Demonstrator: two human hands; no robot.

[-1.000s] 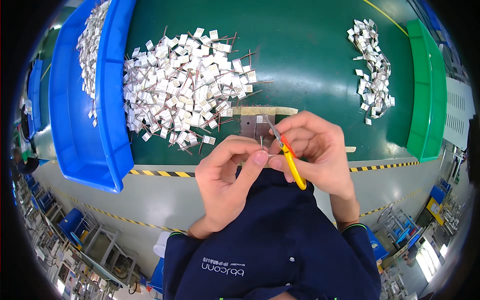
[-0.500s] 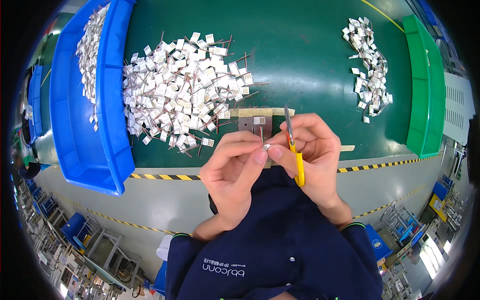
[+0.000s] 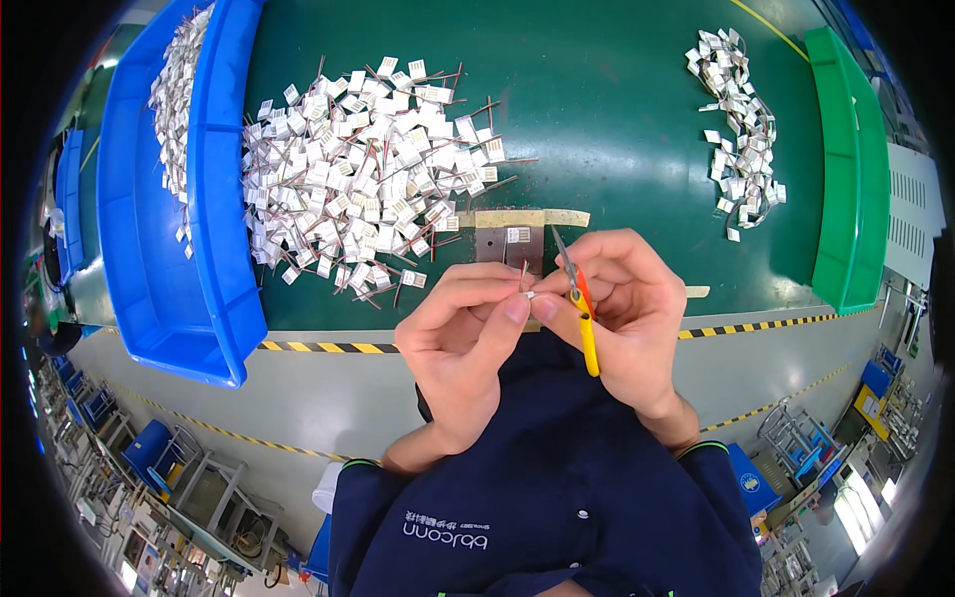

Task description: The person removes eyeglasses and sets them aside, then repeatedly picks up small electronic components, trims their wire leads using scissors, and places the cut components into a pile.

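Note:
In front of my chest, my left hand (image 3: 460, 323) pinches a small white connector piece (image 3: 529, 295) between thumb and fingertips. Thin wires (image 3: 524, 269) rise from it. My right hand (image 3: 629, 323) meets it there, thumb and forefinger at the piece's right side. Tucked in that same hand is a pair of small scissors (image 3: 588, 343) with a yellow and red handle, the dark blades pointing up and away. Fingers hide most of the held piece. Just beyond, a white USB plug (image 3: 518, 235) lies on a brown plate (image 3: 489, 251) taped to the table.
Many white USB plugs with short wires form a large pile (image 3: 358, 179) on the green table (image 3: 597, 119). A blue bin (image 3: 224, 219) with more plugs stands left. A smaller plug cluster (image 3: 741, 139) lies right, near a green bin (image 3: 844, 179). Striped tape (image 3: 328, 347) follows the near edge.
The scissors in my right hand have tilted, their tips swinging left. Both hands stay together at the small piece, with the fingers shifted slightly.

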